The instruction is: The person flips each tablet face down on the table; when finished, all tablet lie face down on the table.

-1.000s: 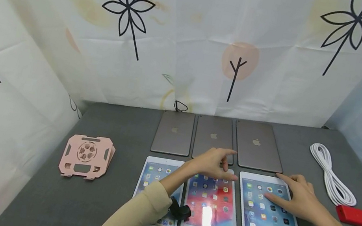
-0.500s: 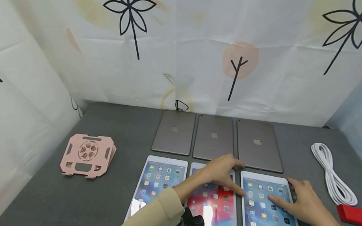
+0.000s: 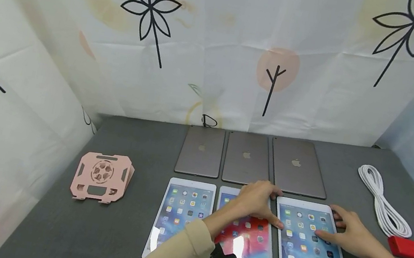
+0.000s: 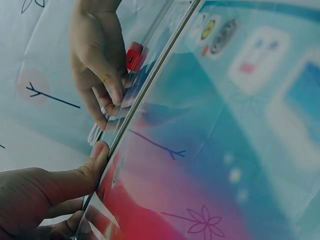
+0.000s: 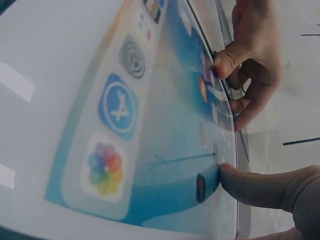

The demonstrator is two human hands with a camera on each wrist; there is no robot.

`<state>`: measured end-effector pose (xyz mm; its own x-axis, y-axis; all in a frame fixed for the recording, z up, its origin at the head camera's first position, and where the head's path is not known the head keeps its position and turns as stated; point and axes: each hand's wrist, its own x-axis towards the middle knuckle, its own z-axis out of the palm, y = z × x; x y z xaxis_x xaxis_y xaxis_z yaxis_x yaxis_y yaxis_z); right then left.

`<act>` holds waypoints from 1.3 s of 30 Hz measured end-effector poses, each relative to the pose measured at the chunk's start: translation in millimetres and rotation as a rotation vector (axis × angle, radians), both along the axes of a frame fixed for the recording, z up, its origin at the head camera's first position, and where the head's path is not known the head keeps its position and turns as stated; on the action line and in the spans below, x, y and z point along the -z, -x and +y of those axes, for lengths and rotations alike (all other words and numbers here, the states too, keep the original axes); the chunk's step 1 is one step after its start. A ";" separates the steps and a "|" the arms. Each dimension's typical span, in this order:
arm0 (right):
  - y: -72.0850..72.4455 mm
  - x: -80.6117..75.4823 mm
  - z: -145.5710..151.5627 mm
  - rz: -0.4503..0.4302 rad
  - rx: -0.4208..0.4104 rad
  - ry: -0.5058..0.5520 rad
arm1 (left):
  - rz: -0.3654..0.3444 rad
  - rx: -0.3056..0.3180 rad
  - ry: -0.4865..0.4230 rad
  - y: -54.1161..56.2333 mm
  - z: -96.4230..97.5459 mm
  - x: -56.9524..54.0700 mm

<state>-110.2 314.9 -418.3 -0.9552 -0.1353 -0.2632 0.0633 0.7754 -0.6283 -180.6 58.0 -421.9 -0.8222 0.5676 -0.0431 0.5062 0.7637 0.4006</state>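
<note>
Three white-framed tablets with lit screens lie in a front row. At the right tablet (image 3: 315, 256), my left hand (image 3: 260, 202) pinches the upper left edge, its thumb over the rim and its fingers bent at the corner. My right hand (image 3: 351, 233) grips the opposite side of that tablet, thumb on the glass and fingers at the right edge. Under my left forearm lie the middle tablet (image 3: 258, 251) and, partly covered by the sleeve, the left tablet (image 3: 182, 211). In the right wrist view, the right thumb (image 5: 255, 187) presses the screen near the edge.
Behind them, three grey tablets (image 3: 200, 150) lie face down in a row. A pink slotted stand (image 3: 102, 177) is at the left. A coiled white cable (image 3: 384, 202) and a red charger (image 3: 406, 249) lie at the right. A patterned cloth (image 3: 231, 83) hangs behind the table.
My left hand has moved right and down from over the middle tablet to the right tablet's left edge. My right hand's fingers have shifted from the tablet's top edge to its right edge.
</note>
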 end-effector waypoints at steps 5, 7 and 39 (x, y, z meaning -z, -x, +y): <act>1.5 -0.7 4.7 -0.101 0.022 0.114 | -0.016 -0.019 -0.040 -1.3 2.0 0.2; 1.9 -1.9 6.9 -0.121 0.029 0.144 | -0.017 -0.023 -0.045 -2.0 2.8 -0.2; -18.4 -39.9 19.7 0.042 -0.088 0.308 | 0.078 0.088 -0.097 -21.1 28.7 0.9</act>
